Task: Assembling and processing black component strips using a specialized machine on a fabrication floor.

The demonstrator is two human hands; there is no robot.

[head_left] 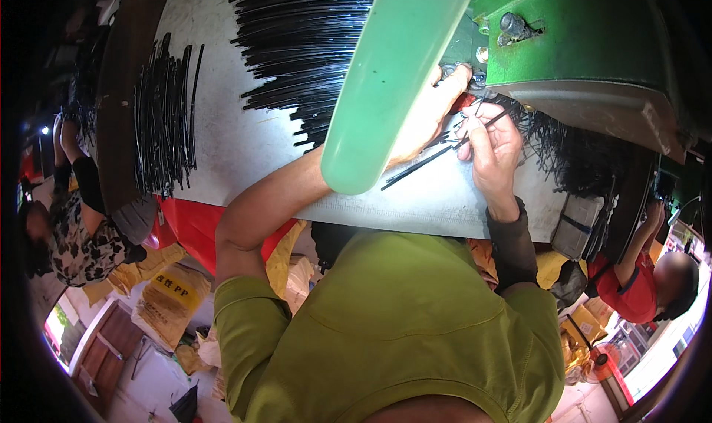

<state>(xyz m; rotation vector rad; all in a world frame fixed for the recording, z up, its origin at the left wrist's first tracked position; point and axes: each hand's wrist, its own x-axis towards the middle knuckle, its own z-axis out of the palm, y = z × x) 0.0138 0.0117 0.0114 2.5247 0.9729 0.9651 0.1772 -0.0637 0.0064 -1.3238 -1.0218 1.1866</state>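
My right hand (493,152) is closed at the right of the metal table, pinching a thin black cable-like strip (415,169) that slants down to the left. Close beside it, my left hand (426,119) reaches up to small metal parts (475,78) at the foot of a green machine (586,37). Its fingers are bent together, and what they hold cannot be made out. A pale green translucent bar (393,82) covers part of my left wrist and hand. Next to my fingers shows a small red part (463,102).
A wide pile of black strips (304,37) covers the table's (215,137) far middle, with a smaller row (163,115) at left. More strips (575,156) bunch under the machine at right. A grey box (577,226) sits by the right edge. Other people (85,234) (630,289) work on both sides.
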